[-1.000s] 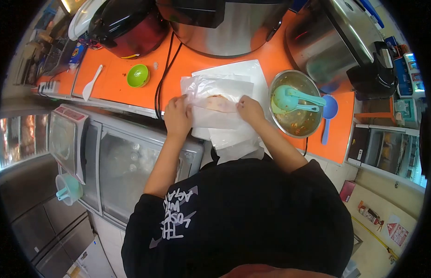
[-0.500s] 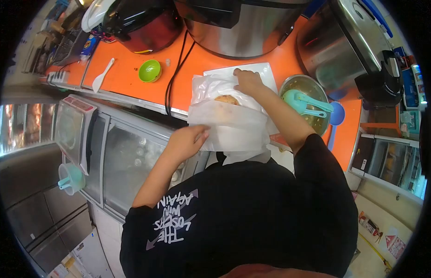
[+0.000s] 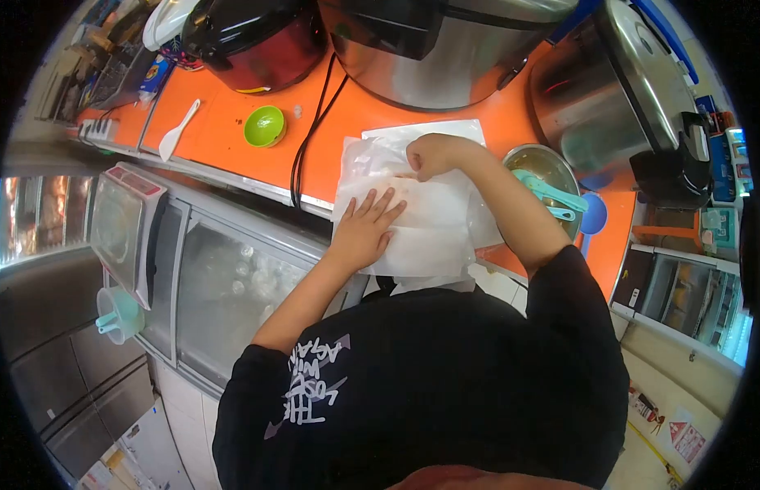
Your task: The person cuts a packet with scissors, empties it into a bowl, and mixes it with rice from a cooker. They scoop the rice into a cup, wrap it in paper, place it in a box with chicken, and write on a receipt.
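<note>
Across the upper half of the frame, an orange counter (image 3: 213,106); at the top, a big steel cooker (image 3: 429,77). At the centre of the frame, by the counter's front edge, layered white paper (image 3: 425,245), directly beneath both hands. On the left side of the paper, left hand (image 3: 365,229) laid palm down, fingers spread and aimed toward the top of the frame. At the upper part of the paper, right hand (image 3: 433,157), fingers curled inward; cannot tell whether pinching the sheet or only pressing on it. Cut off at the top edge: the cooker's upper part. Mostly covered by paper: a white tray (image 3: 470,129). Partly behind the right forearm (image 3: 511,200): a metal bowl (image 3: 537,148) at centre right. Out of sight: the right fingertips. In looks, paper thin, creased and shinier toward the upper left, smoother lower down. Smallest, just beside the right fingers, food (image 3: 404,176), visible only as a brownish sliver, otherwise too covered to make out.
</note>
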Available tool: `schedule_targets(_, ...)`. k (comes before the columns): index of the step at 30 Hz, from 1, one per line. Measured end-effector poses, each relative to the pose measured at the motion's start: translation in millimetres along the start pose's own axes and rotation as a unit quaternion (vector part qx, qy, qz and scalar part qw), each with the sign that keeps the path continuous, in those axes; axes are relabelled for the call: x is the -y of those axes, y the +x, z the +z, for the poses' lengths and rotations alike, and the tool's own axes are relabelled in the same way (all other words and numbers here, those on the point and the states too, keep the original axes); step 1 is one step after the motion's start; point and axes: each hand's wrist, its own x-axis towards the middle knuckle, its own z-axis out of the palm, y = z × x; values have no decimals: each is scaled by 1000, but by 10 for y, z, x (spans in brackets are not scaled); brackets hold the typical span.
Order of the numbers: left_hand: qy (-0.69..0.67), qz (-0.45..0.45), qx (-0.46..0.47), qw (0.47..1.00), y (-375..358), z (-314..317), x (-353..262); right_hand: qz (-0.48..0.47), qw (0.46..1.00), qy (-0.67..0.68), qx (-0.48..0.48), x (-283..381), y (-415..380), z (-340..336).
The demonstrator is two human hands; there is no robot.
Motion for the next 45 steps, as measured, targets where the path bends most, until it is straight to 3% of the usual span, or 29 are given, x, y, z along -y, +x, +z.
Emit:
schedule_targets(5,1,2,-25,1000,50,-11,32,-21,995,68,-66,-177,285,164)
schedule_targets(9,-24,6,-29,999,53,-5,56,-19,973,57,-222,63,173,444)
schedule_targets(10,-29,9,-35,999,34,26,60,-65,960,-26,-272,80,181,727)
schedule_targets(11,-33,13,-43,998,22,69,67,76,977,12,-198,649,-195,581)
schedule_targets(13,-16,17,-24,999,48,50,118,-28,924,7,-381,603,-207,1175)
schedule_targets(15,23,12,34,999,43,-58,307,-12,915,0,-403,611,-210,1335)
schedule_targets(16,-13,-55,-35,998,1,22,502,-5,911,-1,-413,608,-202,1393)
schedule_targets(19,-160,-221,-234,933,-39,-215,800,-31,906,-62,-418,532,-195,1422)
schedule_targets(22,-35,-41,-231,972,85,-543,543,-27,903,-81,-421,577,-220,1321)
schedule_targets(23,-59,37,-223,972,172,-468,467,-21,905,-78,-418,618,-248,1267)
schedule_targets(26,-163,30,-37,985,270,-143,427,23,907,15,-420,748,-338,1158)
schedule_targets(29,-103,98,-116,983,105,-14,514,24,891,56,-450,424,-526,1473)
schedule_targets(32,-127,129,-142,973,56,182,743,-72,920,38,-383,-59,-686,1633)
schedule_targets(33,-161,82,-121,976,52,194,766,-31,915,70,-396,-101,-687,1667)
schedule_targets(36,-205,-157,-87,962,225,105,572,216,915,155,-304,187,-559,1207)
schedule_targets(39,-55,-43,-225,972,546,-51,594,157,901,0,-404,163,-398,928)
schedule_targets(42,10,43,-73,996,644,-166,694,62,967,-56,-240,-62,-331,803)
schedule_targets(45,-57,-27,-75,995,527,100,555,63,939,-83,-328,105,-330,1126)
